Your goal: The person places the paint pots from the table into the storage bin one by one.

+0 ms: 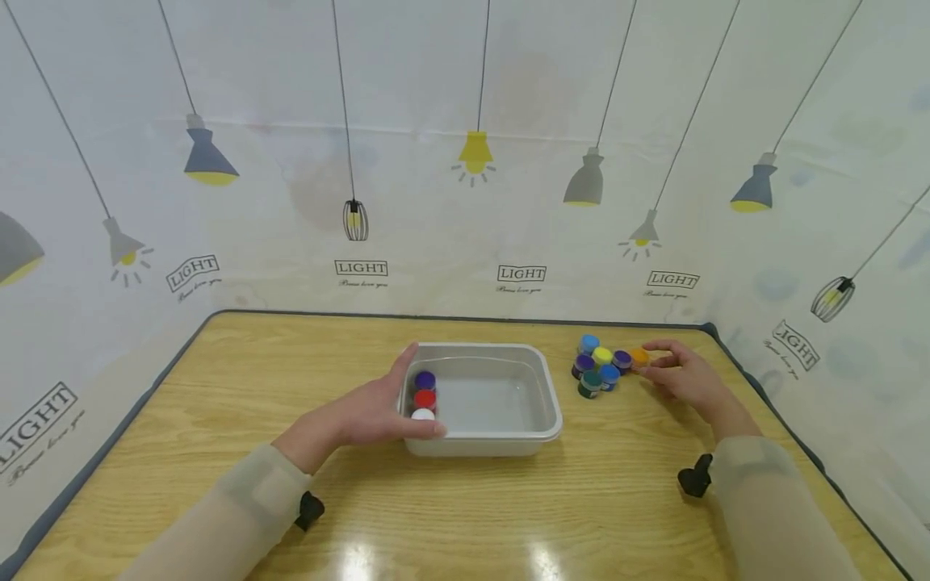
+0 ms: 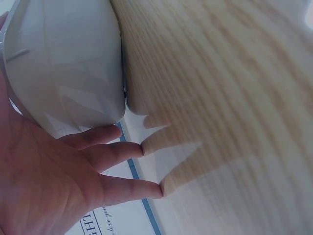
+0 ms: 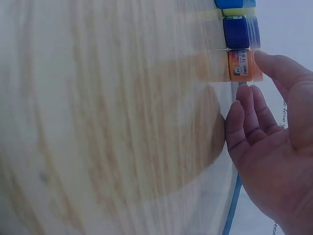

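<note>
My left hand (image 1: 366, 411) rests against the left end of a white plastic tray (image 1: 483, 446), thumb along the near rim. In the left wrist view its other fingers stretch straight beside the tray wall (image 2: 68, 63). Inside the tray, along that end, stand small paint jars with purple (image 1: 425, 380), red (image 1: 425, 399) and white (image 1: 423, 414) lids. My right hand (image 1: 690, 379) pinches an orange paint jar (image 3: 240, 65) between thumb and a fingertip; the jar stands upright on the table. Its remaining fingers are loosely bent in the right wrist view.
Beside the orange jar cluster several more jars: light blue (image 1: 588, 344), yellow (image 1: 602, 356), purple (image 1: 621, 361), dark purple (image 1: 583, 366), blue (image 1: 609, 376) and dark green (image 1: 590, 383). A lamp-patterned wall covering (image 1: 436, 298) rises behind the wooden table (image 1: 465, 516).
</note>
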The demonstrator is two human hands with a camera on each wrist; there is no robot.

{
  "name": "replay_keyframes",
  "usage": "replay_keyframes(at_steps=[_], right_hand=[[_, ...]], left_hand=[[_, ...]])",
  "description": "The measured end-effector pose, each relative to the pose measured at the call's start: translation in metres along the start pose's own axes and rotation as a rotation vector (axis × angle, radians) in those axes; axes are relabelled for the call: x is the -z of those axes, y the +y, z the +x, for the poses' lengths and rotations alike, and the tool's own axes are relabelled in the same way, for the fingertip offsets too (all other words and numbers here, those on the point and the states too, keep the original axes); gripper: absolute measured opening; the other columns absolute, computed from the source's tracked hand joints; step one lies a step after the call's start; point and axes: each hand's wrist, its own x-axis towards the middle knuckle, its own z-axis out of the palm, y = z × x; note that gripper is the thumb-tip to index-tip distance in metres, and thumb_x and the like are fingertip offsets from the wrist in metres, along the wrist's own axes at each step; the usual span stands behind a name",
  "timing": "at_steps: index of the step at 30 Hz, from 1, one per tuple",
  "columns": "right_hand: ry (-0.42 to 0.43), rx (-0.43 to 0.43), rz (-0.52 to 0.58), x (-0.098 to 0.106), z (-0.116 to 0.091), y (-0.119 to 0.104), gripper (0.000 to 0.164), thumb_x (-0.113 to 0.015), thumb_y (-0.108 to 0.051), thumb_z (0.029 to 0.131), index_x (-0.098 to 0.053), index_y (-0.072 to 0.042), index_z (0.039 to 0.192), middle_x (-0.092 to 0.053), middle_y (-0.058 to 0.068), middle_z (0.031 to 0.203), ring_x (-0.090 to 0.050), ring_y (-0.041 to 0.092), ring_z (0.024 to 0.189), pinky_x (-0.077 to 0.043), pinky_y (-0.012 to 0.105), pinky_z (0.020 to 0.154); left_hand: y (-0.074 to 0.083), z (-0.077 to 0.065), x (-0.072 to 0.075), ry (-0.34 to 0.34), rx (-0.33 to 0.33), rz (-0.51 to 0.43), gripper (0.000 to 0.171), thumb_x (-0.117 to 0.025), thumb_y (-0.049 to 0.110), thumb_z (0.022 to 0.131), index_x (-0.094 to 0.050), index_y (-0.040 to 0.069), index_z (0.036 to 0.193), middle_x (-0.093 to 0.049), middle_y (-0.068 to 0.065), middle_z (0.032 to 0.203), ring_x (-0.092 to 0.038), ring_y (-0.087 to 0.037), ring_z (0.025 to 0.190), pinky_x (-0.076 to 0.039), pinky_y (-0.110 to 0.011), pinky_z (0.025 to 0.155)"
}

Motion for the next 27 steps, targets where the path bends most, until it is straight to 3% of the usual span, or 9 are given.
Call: replay_keyframes(at_steps=[12, 16, 21, 24, 27], right_hand=[[-0.015, 0.031, -0.099, -0.0064, 0.0063, 0.0035, 0.073, -0.066, -0.040, 0.111, -0.036, -0.011, 0.171, -0.059, 0.032, 0.149, -0.066, 0.029, 0.110, -0.056, 0.030, 0.084], [-0.009, 0.012, -0.133, -0.0070, 0.0072, 0.0038, 0.072, -0.063, -0.045, 0.111, -0.037, -0.012, 0.170, -0.055, 0.034, 0.153, -0.063, 0.042, 0.124, -0.058, 0.046, 0.098], [0.017, 0.003, -0.146, -0.0076, 0.0064, 0.0059, 0.075, -0.061, -0.052, 0.111, -0.040, -0.009, 0.167, -0.053, 0.037, 0.153, -0.056, 0.053, 0.135, -0.050, 0.064, 0.111], [0.027, -0.006, -0.153, -0.0068, 0.0063, 0.0063, 0.077, -0.063, -0.057, 0.109, -0.042, -0.008, 0.165, -0.055, 0.036, 0.151, -0.058, 0.051, 0.131, -0.053, 0.059, 0.106], [0.033, -0.022, -0.157, -0.0054, 0.0064, 0.0077, 0.080, -0.064, -0.061, 0.107, -0.044, -0.008, 0.163, -0.056, 0.034, 0.149, -0.060, 0.045, 0.125, -0.056, 0.046, 0.097]], left_hand=[[0.0007, -0.0005, 0.0003, -0.003, 0.005, -0.012, 0.141, -0.082, 0.074, 0.085, 0.012, 0.024, 0.177, -0.029, -0.023, 0.179, -0.046, -0.042, 0.156, -0.038, -0.066, 0.127], [0.0015, -0.0009, 0.0007, -0.002, 0.004, -0.010, 0.141, -0.083, 0.073, 0.085, 0.012, 0.023, 0.177, -0.029, -0.023, 0.179, -0.047, -0.042, 0.156, -0.038, -0.066, 0.127], [0.0015, -0.0006, 0.0005, -0.003, 0.000, -0.006, 0.141, -0.082, 0.073, 0.085, 0.013, 0.024, 0.177, -0.028, -0.023, 0.179, -0.046, -0.043, 0.156, -0.038, -0.066, 0.127], [0.0010, -0.0002, 0.0002, -0.001, 0.001, 0.000, 0.141, -0.082, 0.074, 0.085, 0.013, 0.025, 0.177, -0.029, -0.023, 0.179, -0.045, -0.044, 0.157, -0.038, -0.067, 0.127], [0.0008, -0.0001, -0.0001, 0.000, 0.001, 0.002, 0.141, -0.082, 0.075, 0.085, 0.012, 0.024, 0.177, -0.029, -0.024, 0.179, -0.046, -0.044, 0.156, -0.039, -0.067, 0.126]])
